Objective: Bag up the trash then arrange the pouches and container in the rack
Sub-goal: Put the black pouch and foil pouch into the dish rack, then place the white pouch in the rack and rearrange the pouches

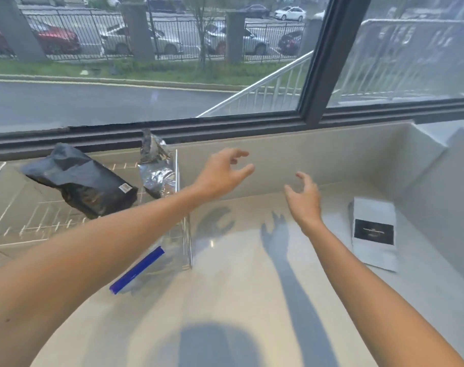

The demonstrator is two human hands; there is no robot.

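A clear wire rack [184,234] sits on the pale counter at the left. A dark grey pouch [79,178] leans tilted in it, and a crumpled silver foil pouch [156,165] stands upright at its right end. A clear zip bag with a blue seal strip [138,270] lies at the rack's front corner, partly under my left forearm. A white pouch with a black label [374,231] lies flat at the right. My left hand [222,173] hovers open just right of the rack. My right hand [303,197] hovers open over bare counter. Both hold nothing.
A dark window frame [252,125] and a low white wall run along the back of the counter. The counter [238,287] ends in a white corner wall at the right, behind the white pouch.
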